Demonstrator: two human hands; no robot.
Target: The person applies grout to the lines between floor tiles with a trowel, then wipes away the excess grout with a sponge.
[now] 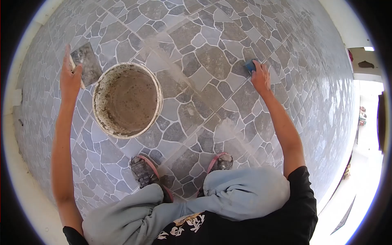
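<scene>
My left hand [71, 77] is closed round the handle of a flat trowel [86, 65] with a grey, smeared blade, held just left of the bucket. The round bucket [158, 107] has a crusted rim and holds brown-grey mix [131, 102]. Off to the right, my right hand [260, 77] grips a small blue tool [249, 65] against the stone-patterned floor tiles [212, 61], at a straight joint between tiles. The fingers partly cover this blue tool.
Both my shoes [145, 170] stand on the tiles below the bucket, with my bent knees over them. Pale dusty smears [171, 67] cross the floor. White wall edges curve along the left and right, and a bright opening [367, 118] lies at the far right.
</scene>
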